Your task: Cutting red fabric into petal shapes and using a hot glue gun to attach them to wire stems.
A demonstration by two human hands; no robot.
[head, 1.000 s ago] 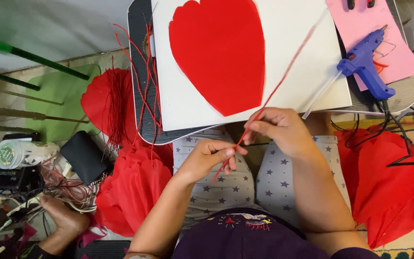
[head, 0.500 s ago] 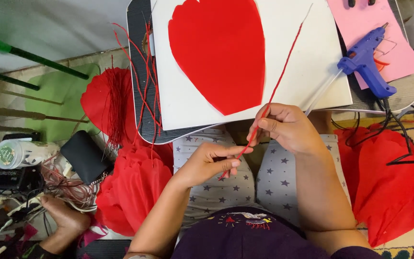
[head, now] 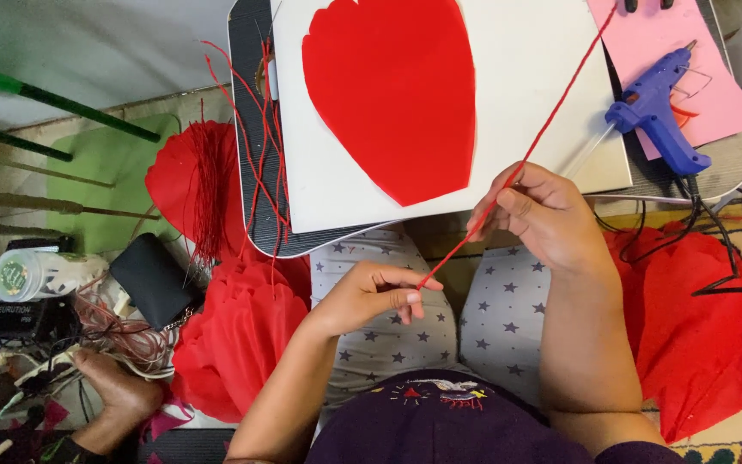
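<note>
One camera sits on the person's head. It looks straight down, close up, at the lap and the tabletop (head: 255, 129) edge.

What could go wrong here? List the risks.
1. The thin red stick, pinched by the left hand and right hand, could bend or snap.
2. Its far end sweeps over the pink paper near the blue glue gun, and might snag it.

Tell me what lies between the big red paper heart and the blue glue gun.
In the head view, between the red paper heart and the blue glue gun lies bare white board, crossed by the thin red stick both hands hold.
</note>
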